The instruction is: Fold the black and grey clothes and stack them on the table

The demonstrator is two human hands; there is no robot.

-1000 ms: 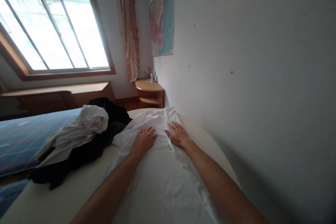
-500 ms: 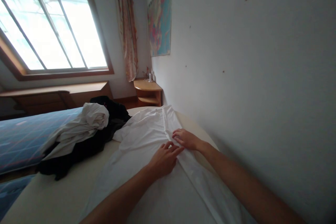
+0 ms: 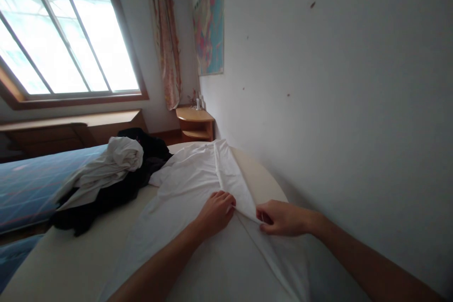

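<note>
A white shirt (image 3: 191, 174) lies spread over a cream-coloured padded surface (image 3: 95, 250), its front seam running down the right part. My left hand (image 3: 217, 210) is closed on the cloth by that seam, thumb and fingers pinching the edge. A little to the right, my right hand (image 3: 281, 217) pinches the right front panel, and the cloth is drawn taut between the two hands. The inside of the left grip is partly hidden by its own fingers.
Left of the shirt lie a rolled grey-white garment (image 3: 123, 155) and black clothing (image 3: 109, 203). Beyond them is a blue checked mattress (image 3: 31, 188). A white wall (image 3: 336, 118) rises close on the right. A wooden corner shelf (image 3: 194, 114) stands at the far end.
My right hand has moved right and nearer from beside the left hand, now pinching the shirt's panel. My left hand has closed from loosely spread fingers to a pinch. The view has shifted slightly.
</note>
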